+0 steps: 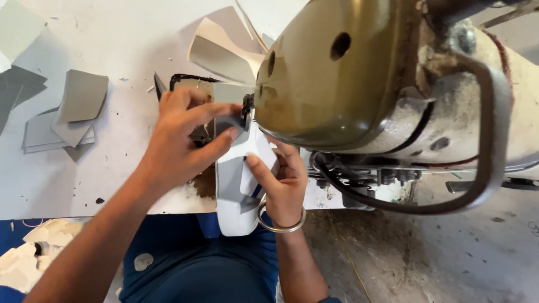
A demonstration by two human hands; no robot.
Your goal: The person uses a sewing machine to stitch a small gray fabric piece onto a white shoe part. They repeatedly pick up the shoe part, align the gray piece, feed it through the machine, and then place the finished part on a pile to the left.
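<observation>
A white and grey shaped piece of material lies under the head of an olive-green sewing machine. My left hand presses its top part flat, fingers spread toward the needle area. My right hand, with a metal bangle on the wrist, pinches the piece's right edge just below the machine head. The needle itself is hidden behind the machine head and my fingers.
Grey cut pieces lie stacked on the white worktable at left. More pale cut shapes sit beyond the hands. A dark curved cable loops by the machine at right. White scraps lie low left.
</observation>
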